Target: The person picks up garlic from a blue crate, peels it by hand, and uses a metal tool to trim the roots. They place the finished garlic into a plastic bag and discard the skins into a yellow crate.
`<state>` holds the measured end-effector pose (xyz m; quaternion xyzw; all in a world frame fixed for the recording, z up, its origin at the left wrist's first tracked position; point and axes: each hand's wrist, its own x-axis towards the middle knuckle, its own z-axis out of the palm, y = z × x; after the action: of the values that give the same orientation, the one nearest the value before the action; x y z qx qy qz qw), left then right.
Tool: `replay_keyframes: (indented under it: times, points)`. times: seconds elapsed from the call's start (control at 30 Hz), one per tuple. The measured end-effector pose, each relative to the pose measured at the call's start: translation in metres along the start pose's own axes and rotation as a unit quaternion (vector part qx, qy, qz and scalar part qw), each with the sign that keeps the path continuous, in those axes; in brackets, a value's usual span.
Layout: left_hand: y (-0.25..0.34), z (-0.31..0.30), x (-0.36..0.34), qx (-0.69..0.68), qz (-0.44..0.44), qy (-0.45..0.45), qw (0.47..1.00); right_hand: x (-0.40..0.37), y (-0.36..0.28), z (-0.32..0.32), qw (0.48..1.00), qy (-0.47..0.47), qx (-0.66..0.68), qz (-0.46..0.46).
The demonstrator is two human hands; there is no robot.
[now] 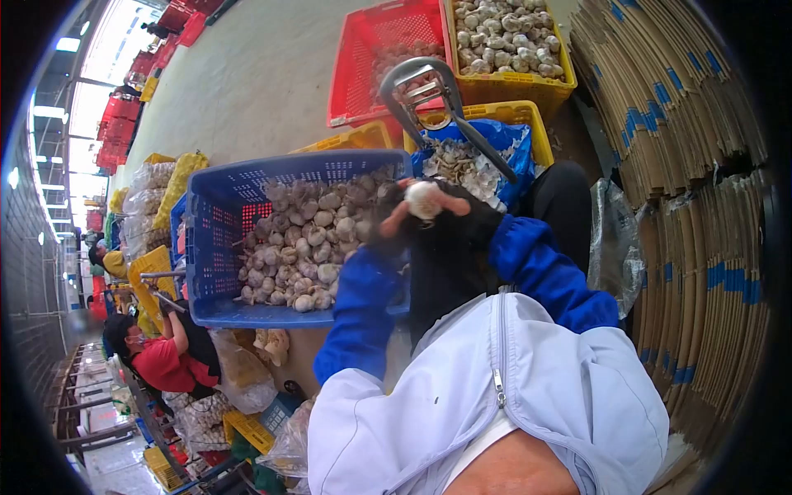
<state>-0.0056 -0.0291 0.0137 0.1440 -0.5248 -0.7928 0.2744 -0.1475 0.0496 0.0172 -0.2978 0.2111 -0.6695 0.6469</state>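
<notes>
A whitish garlic bulb sits between my two hands, above my dark-clad lap. My right hand, in a black glove with bare fingertips, is closed on the bulb from the right. From the left, my left hand, gloved the same way and partly blurred, pinches it with bare fingertips. A blue crate of loose garlic bulbs stands beside my left arm. Just beyond my hands, a yellow crate lined with a blue bag holds papery garlic skins and trimmings.
A grey metal frame with a loop handle rises over the trimmings crate. Farther forward are a red crate and a yellow crate of garlic. Flattened cardboard is stacked at right. A person in red sits at left near filled bags.
</notes>
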Motion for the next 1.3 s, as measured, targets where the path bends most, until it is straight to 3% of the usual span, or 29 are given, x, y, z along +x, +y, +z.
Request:
replay_keyframes:
  times: [0.03, 0.07, 0.13, 0.2, 0.27, 0.33, 0.37, 0.4, 0.43, 0.47, 0.53, 0.63, 0.7, 0.73, 0.77, 0.8, 0.87, 0.9, 0.97, 1.03, 1.1, 1.13, 1.23, 1.27, 1.3]
  points:
    - [-0.005, 0.018, 0.006, 0.097, 0.003, 0.088, 0.991, 0.002, 0.005, -0.003, 0.998, 0.030, 0.050, 0.012]
    - [-0.028, 0.008, 0.012, 0.065, -0.006, 0.151, 0.986, 0.001, 0.012, -0.007, 0.993, 0.060, 0.099, 0.022]
    - [-0.028, 0.028, 0.019, 0.135, 0.007, 0.227, 0.965, 0.004, 0.004, -0.005, 0.984, 0.152, -0.070, -0.058]
    - [-0.010, 0.070, 0.007, 0.331, 0.055, 0.252, 0.908, -0.003, -0.003, 0.011, 0.966, 0.225, -0.068, -0.110]
    - [-0.016, 0.082, 0.009, 0.323, 0.119, 0.236, 0.909, -0.002, 0.009, 0.004, 0.933, 0.312, -0.040, -0.173]
    - [-0.028, 0.086, 0.014, 0.289, 0.095, 0.261, 0.916, -0.012, 0.006, 0.006, 0.938, 0.319, -0.034, -0.134]
    - [-0.042, 0.078, 0.019, 0.258, 0.038, 0.293, 0.920, -0.016, 0.004, 0.007, 0.940, 0.320, -0.030, -0.114]
    - [-0.055, 0.071, 0.023, 0.228, -0.019, 0.323, 0.918, -0.022, -0.009, 0.009, 0.959, 0.280, -0.022, -0.038]
    - [-0.055, 0.073, 0.023, 0.221, -0.011, 0.323, 0.920, -0.027, -0.023, 0.012, 0.971, 0.235, -0.021, 0.039]
    - [-0.055, 0.075, 0.023, 0.214, -0.002, 0.323, 0.922, -0.025, -0.024, 0.016, 0.969, 0.239, 0.058, 0.023]
    - [-0.037, 0.095, 0.017, 0.239, 0.142, 0.256, 0.926, -0.021, -0.022, 0.012, 0.960, 0.236, 0.150, 0.016]
    - [-0.024, 0.082, 0.015, 0.473, 0.166, 0.144, 0.853, -0.023, -0.018, -0.010, 0.958, 0.206, 0.194, 0.032]
    - [-0.020, 0.085, 0.017, 0.338, 0.154, 0.102, 0.923, -0.032, -0.015, -0.015, 0.957, 0.166, 0.237, 0.029]
    - [-0.017, 0.083, 0.020, 0.356, 0.171, 0.079, 0.915, -0.039, -0.014, -0.019, 0.986, 0.159, -0.035, -0.032]
    - [-0.014, 0.082, 0.023, 0.373, 0.187, 0.057, 0.907, -0.046, -0.013, -0.024, 0.938, 0.139, -0.304, -0.088]
    - [-0.010, 0.076, 0.027, 0.473, 0.225, 0.030, 0.851, -0.050, -0.016, -0.022, 0.817, 0.109, -0.549, -0.137]
    - [-0.010, 0.071, 0.034, 0.551, 0.265, 0.006, 0.791, -0.048, -0.021, -0.018, 0.831, 0.111, -0.520, -0.161]
    - [-0.015, 0.069, 0.035, 0.536, 0.270, 0.011, 0.800, -0.047, -0.024, -0.015, 0.838, 0.111, -0.506, -0.171]
    - [-0.025, 0.067, 0.036, 0.465, 0.263, 0.024, 0.845, -0.035, 0.004, -0.042, 0.954, 0.160, -0.251, -0.026]
    - [-0.035, 0.065, 0.038, 0.345, 0.228, 0.045, 0.909, -0.028, 0.001, -0.039, 0.974, 0.195, -0.118, -0.010]
    - [-0.047, 0.064, 0.042, 0.207, 0.179, 0.079, 0.959, -0.030, -0.002, -0.030, 0.959, 0.226, -0.125, -0.119]
    - [-0.054, 0.063, 0.044, 0.133, 0.150, 0.099, 0.975, -0.032, 0.000, -0.047, 0.836, 0.258, -0.468, -0.126]
    - [-0.075, 0.056, 0.047, -0.092, 0.053, 0.155, 0.982, -0.044, -0.031, -0.043, 0.697, 0.276, -0.662, 0.005]
    - [-0.081, 0.051, 0.053, -0.121, 0.073, 0.149, 0.979, -0.046, -0.037, -0.051, 0.653, 0.261, -0.711, -0.001]
    - [-0.087, 0.040, 0.061, -0.142, 0.080, 0.131, 0.978, -0.045, -0.042, -0.051, 0.587, 0.295, -0.747, -0.104]
